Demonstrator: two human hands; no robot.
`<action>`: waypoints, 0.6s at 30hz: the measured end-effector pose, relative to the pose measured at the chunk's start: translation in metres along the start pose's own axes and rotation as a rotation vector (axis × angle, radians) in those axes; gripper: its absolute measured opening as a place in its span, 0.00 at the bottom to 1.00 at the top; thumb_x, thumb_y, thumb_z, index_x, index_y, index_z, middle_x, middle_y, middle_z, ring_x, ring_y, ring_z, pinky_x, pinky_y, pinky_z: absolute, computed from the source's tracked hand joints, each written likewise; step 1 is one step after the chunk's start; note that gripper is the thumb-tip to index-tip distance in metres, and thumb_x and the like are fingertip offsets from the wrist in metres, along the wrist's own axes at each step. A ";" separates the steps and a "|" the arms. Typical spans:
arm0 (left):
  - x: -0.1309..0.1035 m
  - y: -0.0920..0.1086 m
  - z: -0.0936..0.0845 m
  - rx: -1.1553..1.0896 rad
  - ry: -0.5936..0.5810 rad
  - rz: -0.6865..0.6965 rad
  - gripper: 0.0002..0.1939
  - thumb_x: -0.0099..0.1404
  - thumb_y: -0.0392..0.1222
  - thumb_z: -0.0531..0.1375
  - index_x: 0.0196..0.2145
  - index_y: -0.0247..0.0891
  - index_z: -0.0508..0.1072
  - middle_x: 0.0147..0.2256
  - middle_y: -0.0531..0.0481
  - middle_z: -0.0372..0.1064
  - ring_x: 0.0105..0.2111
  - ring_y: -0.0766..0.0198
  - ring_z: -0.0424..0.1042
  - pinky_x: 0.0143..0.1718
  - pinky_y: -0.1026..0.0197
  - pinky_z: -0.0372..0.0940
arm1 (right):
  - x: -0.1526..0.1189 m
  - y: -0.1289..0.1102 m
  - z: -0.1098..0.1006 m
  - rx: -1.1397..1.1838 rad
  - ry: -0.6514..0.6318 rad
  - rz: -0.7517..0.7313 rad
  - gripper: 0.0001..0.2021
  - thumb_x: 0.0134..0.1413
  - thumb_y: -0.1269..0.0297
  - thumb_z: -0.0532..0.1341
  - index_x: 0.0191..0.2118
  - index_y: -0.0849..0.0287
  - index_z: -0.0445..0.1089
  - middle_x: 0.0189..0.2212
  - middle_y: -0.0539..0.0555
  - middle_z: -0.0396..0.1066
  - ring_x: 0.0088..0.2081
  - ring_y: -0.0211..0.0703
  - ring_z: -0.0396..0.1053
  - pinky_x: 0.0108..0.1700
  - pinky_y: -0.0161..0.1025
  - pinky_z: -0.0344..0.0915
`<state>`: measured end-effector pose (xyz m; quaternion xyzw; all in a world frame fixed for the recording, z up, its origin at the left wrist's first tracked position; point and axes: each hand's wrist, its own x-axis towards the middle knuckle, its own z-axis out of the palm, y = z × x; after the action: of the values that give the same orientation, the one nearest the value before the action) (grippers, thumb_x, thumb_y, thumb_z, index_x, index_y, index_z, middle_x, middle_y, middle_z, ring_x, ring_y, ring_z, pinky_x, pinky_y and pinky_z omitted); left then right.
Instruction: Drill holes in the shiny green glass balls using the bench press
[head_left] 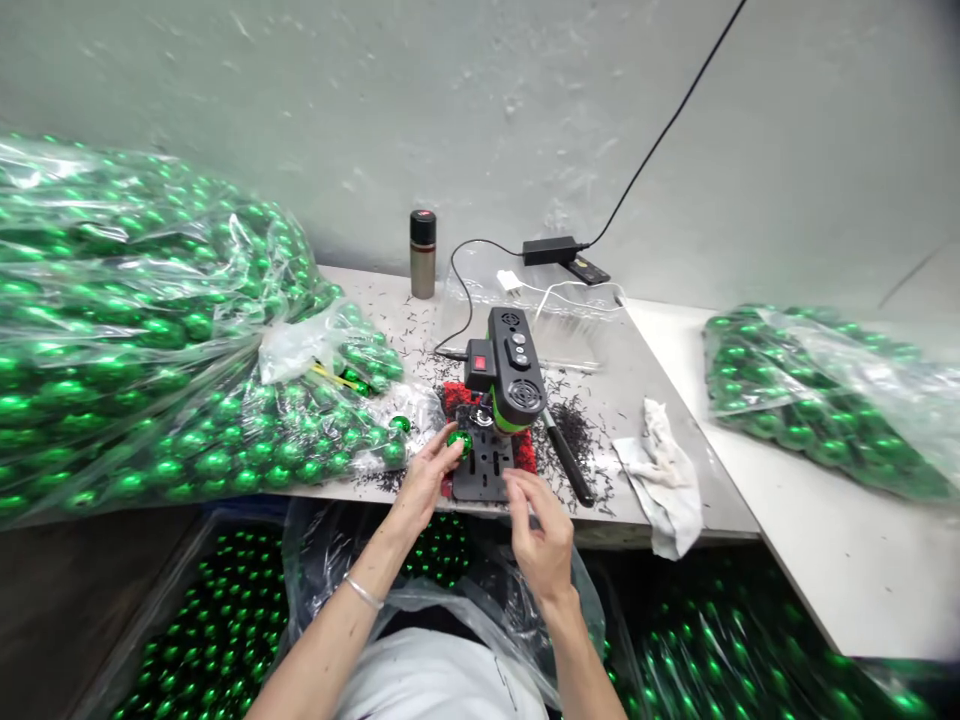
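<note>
My left hand (426,482) pinches a shiny green bauble (460,441) between thumb and fingertips, over the left side of a slotted black base plate (482,472). Above the back of that plate stands a small black machine (517,365) with round vents, buttons and a black lever handle (570,462) on its right. My right hand (541,535) is at the front right edge of the plate, thumb and forefinger tips close together. Whatever may be between them is too small to make out. Another green bauble (400,425) sits just left of the plate, by the bag's mouth.
A huge clear bag of green baubles (150,330) fills the left side. A smaller bag (817,400) lies at right. Black scraps (574,425) surround the machine. A crumpled cloth (664,480), bottle (422,255) and power adapter (551,250) are on the table. Bagged baubles (202,610) stand below.
</note>
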<state>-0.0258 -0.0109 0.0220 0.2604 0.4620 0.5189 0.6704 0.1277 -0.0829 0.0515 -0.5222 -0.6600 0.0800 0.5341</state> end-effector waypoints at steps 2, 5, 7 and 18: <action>0.007 -0.004 0.003 0.120 0.003 0.054 0.24 0.54 0.48 0.71 0.48 0.38 0.77 0.47 0.45 0.78 0.43 0.60 0.76 0.47 0.58 0.69 | -0.002 0.009 -0.009 -0.022 0.040 0.085 0.10 0.65 0.69 0.56 0.42 0.59 0.76 0.37 0.57 0.80 0.40 0.42 0.79 0.41 0.38 0.77; 0.014 -0.012 0.007 0.283 -0.033 0.164 0.23 0.55 0.51 0.70 0.45 0.37 0.76 0.43 0.44 0.79 0.44 0.56 0.76 0.48 0.55 0.69 | -0.003 0.019 -0.019 -0.030 0.090 0.157 0.11 0.65 0.66 0.56 0.43 0.58 0.76 0.38 0.57 0.80 0.39 0.43 0.79 0.42 0.39 0.77; 0.016 -0.019 0.007 0.429 -0.049 0.291 0.21 0.57 0.51 0.68 0.45 0.37 0.75 0.42 0.44 0.78 0.44 0.55 0.76 0.50 0.53 0.68 | -0.001 0.022 -0.024 -0.023 0.112 0.164 0.11 0.65 0.66 0.57 0.44 0.58 0.76 0.39 0.57 0.79 0.39 0.43 0.78 0.44 0.40 0.77; 0.016 -0.041 -0.001 1.034 0.000 0.705 0.16 0.62 0.43 0.66 0.48 0.43 0.77 0.43 0.45 0.76 0.47 0.52 0.73 0.54 0.46 0.64 | 0.008 0.017 -0.026 -0.077 0.197 -0.026 0.17 0.62 0.68 0.61 0.55 0.55 0.69 0.48 0.59 0.74 0.49 0.46 0.75 0.44 0.43 0.77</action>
<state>-0.0074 -0.0094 -0.0182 0.6880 0.5397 0.4181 0.2461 0.1593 -0.0813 0.0559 -0.5393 -0.6135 -0.0042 0.5769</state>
